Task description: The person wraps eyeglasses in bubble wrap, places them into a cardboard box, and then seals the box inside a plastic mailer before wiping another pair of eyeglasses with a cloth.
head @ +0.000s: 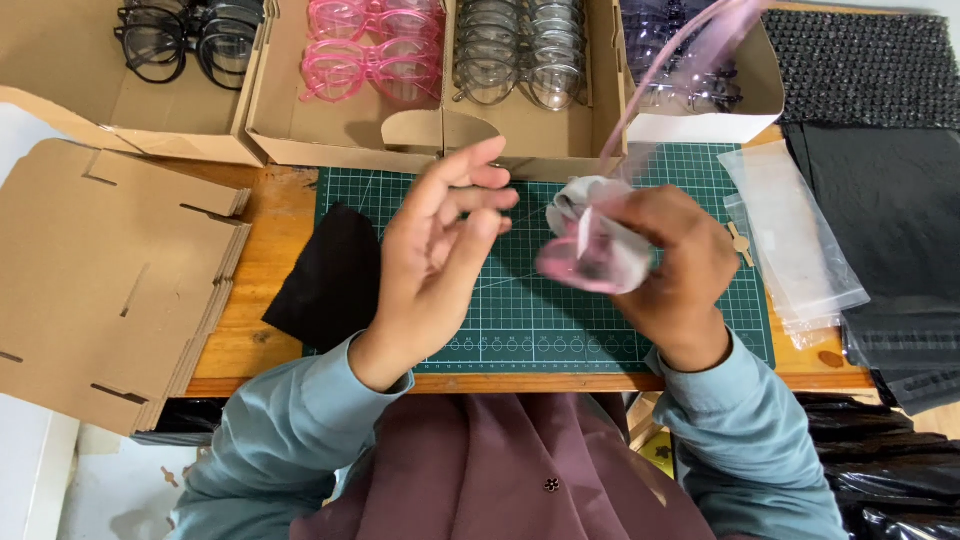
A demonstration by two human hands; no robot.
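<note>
Above the near part of the green cutting mat (560,330) on the tabletop (262,300), the right hand (672,262) is closed around pink glasses (585,262) wrapped in a grey cloth (585,205). The left hand (437,240) hovers just beside, fingers spread, holding nothing. Left lies a black cloth (335,275). Farther back, cardboard boxes (340,130) hold rows of glasses.

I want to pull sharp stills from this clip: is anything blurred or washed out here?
Head view: the pink glasses and grey cloth in the right hand are motion-blurred; the left hand is slightly soft; the cutting mat and boxed glasses are sharp, evenly lit.
</note>
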